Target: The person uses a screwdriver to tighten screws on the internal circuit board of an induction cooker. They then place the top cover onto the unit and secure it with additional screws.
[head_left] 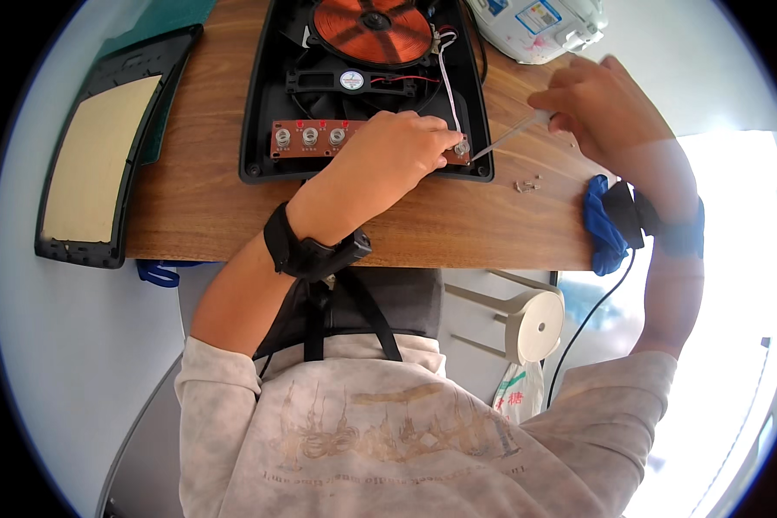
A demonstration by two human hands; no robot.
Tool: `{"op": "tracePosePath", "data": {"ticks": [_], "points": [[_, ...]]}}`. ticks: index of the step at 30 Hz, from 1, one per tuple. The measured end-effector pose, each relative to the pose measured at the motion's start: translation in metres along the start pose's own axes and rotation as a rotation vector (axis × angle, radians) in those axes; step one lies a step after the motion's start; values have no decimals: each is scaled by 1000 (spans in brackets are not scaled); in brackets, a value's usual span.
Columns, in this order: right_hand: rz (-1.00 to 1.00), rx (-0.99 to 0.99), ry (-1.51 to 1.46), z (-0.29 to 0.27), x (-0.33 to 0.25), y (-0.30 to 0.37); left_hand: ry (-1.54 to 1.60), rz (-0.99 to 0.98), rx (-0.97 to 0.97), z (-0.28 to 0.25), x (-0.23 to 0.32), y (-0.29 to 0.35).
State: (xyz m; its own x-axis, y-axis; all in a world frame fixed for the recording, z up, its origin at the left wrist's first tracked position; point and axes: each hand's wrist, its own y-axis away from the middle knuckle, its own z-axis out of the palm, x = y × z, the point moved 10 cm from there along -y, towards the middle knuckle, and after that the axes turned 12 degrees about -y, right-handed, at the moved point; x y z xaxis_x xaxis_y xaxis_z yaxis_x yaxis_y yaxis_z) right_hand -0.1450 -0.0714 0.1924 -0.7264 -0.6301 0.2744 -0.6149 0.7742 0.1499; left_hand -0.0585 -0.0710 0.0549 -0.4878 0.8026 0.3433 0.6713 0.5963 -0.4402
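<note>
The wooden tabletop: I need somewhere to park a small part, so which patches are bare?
On the wooden tabletop, bare strips lie between the black glass panel and the opened cooker base, and along the near edge. It is crowded around the left hand, right hand, screwdriver and loose screws.

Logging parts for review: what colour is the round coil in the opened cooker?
Copper-orange, with dark radial bars; the coil shows best in the head view, top centre.

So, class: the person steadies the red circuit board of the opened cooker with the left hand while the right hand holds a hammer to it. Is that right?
Not quite. The head view shows the right hand holding a slim screwdriver, not a hammer, its tip at the end of the red circuit board. The left hand does rest on that board.
</note>
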Motion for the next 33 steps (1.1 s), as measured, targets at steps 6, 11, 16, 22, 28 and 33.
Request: {"op": "tracePosePath", "data": {"ticks": [6, 11, 16, 22, 28, 33], "points": [[251, -242, 49, 3, -8, 8, -20, 7, 65, -1, -1, 3], [284, -216, -187, 9, 1, 16, -12, -7, 9, 2, -1, -1], [619, -491, -511, 45, 30, 42, -9, -8, 6, 3, -3, -2], [861, -196, -823, 79, 45, 111, 3, 15, 19, 2, -4, 0], [1042, 240, -1087, 118, 83, 179, 14, -4, -14, -5, -3, 1], [949, 379, -997, 187, 102, 206, -54, 56, -28, -8, 5, -3]]}}
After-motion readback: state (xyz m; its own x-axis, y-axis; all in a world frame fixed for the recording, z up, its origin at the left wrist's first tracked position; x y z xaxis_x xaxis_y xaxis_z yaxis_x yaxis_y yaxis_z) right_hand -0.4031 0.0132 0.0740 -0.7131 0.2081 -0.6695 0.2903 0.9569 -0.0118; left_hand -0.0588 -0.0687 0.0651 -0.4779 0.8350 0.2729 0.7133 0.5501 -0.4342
